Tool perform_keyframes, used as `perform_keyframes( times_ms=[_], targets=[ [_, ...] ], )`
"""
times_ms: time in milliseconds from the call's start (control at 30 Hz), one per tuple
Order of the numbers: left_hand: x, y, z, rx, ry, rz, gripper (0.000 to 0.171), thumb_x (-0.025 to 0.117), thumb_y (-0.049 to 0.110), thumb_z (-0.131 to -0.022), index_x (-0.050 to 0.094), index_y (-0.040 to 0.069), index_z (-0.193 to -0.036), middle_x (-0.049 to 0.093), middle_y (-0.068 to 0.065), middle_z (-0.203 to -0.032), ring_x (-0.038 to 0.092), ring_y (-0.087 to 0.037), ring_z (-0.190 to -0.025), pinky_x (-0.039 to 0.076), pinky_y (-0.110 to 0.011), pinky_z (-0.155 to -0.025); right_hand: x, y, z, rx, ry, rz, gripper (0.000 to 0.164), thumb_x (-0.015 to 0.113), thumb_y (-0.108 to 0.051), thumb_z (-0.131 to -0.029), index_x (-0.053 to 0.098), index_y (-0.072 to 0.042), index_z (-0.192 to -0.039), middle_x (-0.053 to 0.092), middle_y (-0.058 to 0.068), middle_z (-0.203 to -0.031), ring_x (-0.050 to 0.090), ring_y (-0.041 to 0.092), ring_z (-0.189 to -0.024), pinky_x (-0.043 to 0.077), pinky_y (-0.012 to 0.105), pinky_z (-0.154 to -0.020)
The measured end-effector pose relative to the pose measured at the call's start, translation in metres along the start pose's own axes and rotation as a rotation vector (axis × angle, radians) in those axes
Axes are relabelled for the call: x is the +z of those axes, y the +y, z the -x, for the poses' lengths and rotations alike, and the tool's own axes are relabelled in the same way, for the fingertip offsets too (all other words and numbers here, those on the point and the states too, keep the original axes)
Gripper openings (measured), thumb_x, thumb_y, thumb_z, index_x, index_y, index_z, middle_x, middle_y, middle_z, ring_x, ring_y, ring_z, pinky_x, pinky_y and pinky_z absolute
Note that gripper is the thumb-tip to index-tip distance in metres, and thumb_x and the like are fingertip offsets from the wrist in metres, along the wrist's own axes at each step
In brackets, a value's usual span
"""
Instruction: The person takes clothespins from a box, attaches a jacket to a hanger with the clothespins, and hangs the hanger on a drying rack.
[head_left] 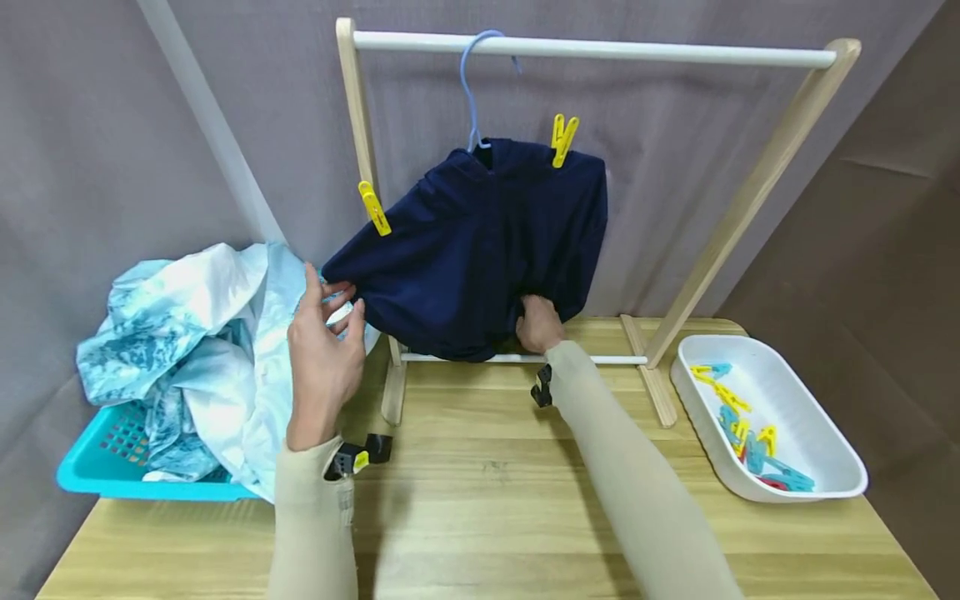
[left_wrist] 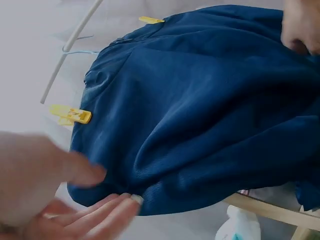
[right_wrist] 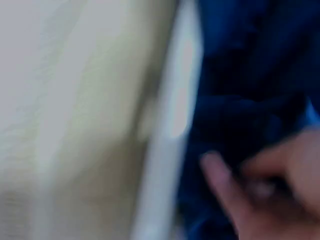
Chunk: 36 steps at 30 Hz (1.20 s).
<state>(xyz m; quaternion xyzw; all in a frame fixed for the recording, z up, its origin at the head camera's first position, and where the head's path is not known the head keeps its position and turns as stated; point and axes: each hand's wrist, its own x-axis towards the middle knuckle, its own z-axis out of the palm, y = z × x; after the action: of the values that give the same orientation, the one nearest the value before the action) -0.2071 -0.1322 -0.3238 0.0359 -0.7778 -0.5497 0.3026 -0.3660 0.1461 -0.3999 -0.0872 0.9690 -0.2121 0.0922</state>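
Note:
A navy blue garment (head_left: pixel 450 258) hangs on a light blue hanger (head_left: pixel 467 75). One yellow clothespin (head_left: pixel 375 208) is clipped on its left slope, and another yellow clothespin (head_left: pixel 562 142) on its upper right. My left hand (head_left: pixel 327 354) is at the garment's lower left corner, its fingers touching the cloth from beneath. In the left wrist view, the thumb of the left hand (left_wrist: pixel 65 190) stands apart from those fingers. Low on the garment, my right hand (head_left: pixel 540 323) grips the fabric with curled fingers. The right wrist view is blurred, with the right hand (right_wrist: pixel 265 185) against dark cloth.
The hanger hooks over the white bar (head_left: pixel 660 52) of a wooden rack (head_left: pixel 750 200). A turquoise basket (head_left: pixel 157 489) heaped with white and blue cloth (head_left: pixel 210 333) stands at left. At right, a white tub (head_left: pixel 810 417) contains several yellow, teal and red clothespins.

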Motion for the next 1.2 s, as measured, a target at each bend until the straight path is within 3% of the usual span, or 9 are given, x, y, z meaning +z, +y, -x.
perform_keyframes(
  times_ms=[167,267,333,433,600,733,833,1000,1200],
  targets=[
    [-0.007,0.007,0.003,0.001,0.108,-0.063,0.059,0.06,0.009,-0.1,0.039,0.005,-0.155,0.073,-0.015,-0.113,0.075,-0.027,-0.1,0.047,-0.001,-0.073,0.0,0.002,0.01,-0.112,-0.207,0.054,0.063,0.048,-0.034,-0.105,0.034,0.003,-0.155,0.038,0.025,-0.159,0.042,0.041,-0.144,0.037,0.051,-0.119],
    [-0.016,0.014,0.009,-0.012,0.096,-0.13,0.057,0.063,0.012,-0.099,0.042,0.008,-0.152,0.074,-0.015,-0.108,0.074,-0.028,-0.097,0.051,-0.013,-0.078,-0.007,0.0,0.023,-0.114,-0.242,0.028,0.074,0.054,-0.042,-0.103,0.03,0.0,-0.158,0.04,0.024,-0.159,0.042,0.04,-0.146,0.037,0.052,-0.119],
    [-0.025,0.018,0.015,-0.027,0.055,-0.188,0.059,0.064,0.016,-0.099,0.041,0.009,-0.153,0.074,-0.014,-0.107,0.074,-0.03,-0.097,0.054,-0.027,-0.082,-0.01,-0.001,0.034,-0.116,-0.211,-0.023,0.073,0.057,-0.04,-0.102,0.031,0.001,-0.157,0.046,0.024,-0.154,0.047,0.04,-0.141,0.041,0.052,-0.116],
    [-0.042,0.024,0.021,-0.037,-0.054,-0.27,0.061,0.064,0.023,-0.1,0.039,0.008,-0.154,0.072,-0.015,-0.111,0.071,-0.033,-0.103,0.057,-0.045,-0.089,-0.014,0.0,0.054,-0.098,-0.108,-0.095,0.063,0.057,-0.035,-0.103,0.04,0.001,-0.152,0.057,0.025,-0.143,0.057,0.039,-0.13,0.046,0.052,-0.109],
    [-0.074,0.017,0.027,0.012,-0.289,-0.469,0.052,0.063,0.027,-0.102,0.05,-0.001,-0.144,0.064,-0.027,-0.123,0.061,-0.043,-0.115,0.052,-0.054,-0.096,-0.019,-0.001,0.081,-0.115,0.037,-0.169,0.043,0.056,-0.029,-0.104,0.058,-0.003,-0.138,0.069,0.018,-0.12,0.068,0.031,-0.103,0.053,0.048,-0.095],
    [-0.084,-0.001,0.036,-0.035,-0.578,-0.662,0.059,0.067,0.036,-0.099,0.051,-0.004,-0.139,0.05,-0.035,-0.131,0.046,-0.051,-0.119,0.045,-0.059,-0.096,-0.017,-0.017,0.098,-0.216,0.088,-0.215,0.025,0.058,-0.024,-0.103,0.069,-0.006,-0.117,0.072,0.011,-0.1,0.067,0.02,-0.082,0.055,0.037,-0.079],
    [-0.081,-0.014,0.04,-0.075,-0.733,-0.782,0.067,0.072,0.038,-0.095,0.047,-0.006,-0.138,0.049,-0.034,-0.124,0.049,-0.048,-0.112,0.048,-0.057,-0.092,-0.011,-0.042,0.106,-0.326,0.059,-0.268,0.018,0.059,-0.022,-0.103,0.072,-0.01,-0.108,0.073,0.006,-0.089,0.068,0.016,-0.073,0.054,0.031,-0.069],
    [-0.077,-0.025,0.043,-0.087,-0.707,-0.813,0.048,0.072,0.024,-0.094,0.052,-0.005,-0.127,0.059,-0.02,-0.103,0.059,-0.033,-0.089,0.051,-0.049,-0.077,0.012,-0.093,0.115,-0.467,-0.128,-0.391,0.017,0.06,-0.023,-0.104,0.073,-0.012,-0.101,0.071,0.007,-0.081,0.072,0.025,-0.069,0.055,0.029,-0.063],
    [-0.083,-0.026,0.041,-0.102,-0.659,-0.775,0.036,0.074,0.022,-0.092,0.064,0.0,-0.118,0.069,-0.013,-0.098,0.065,-0.03,-0.089,0.053,-0.047,-0.075,0.046,-0.14,0.12,-0.546,-0.283,-0.477,0.021,0.058,-0.025,-0.105,0.071,-0.012,-0.095,0.071,0.01,-0.087,0.073,0.029,-0.071,0.06,0.037,-0.069]
  ],
)
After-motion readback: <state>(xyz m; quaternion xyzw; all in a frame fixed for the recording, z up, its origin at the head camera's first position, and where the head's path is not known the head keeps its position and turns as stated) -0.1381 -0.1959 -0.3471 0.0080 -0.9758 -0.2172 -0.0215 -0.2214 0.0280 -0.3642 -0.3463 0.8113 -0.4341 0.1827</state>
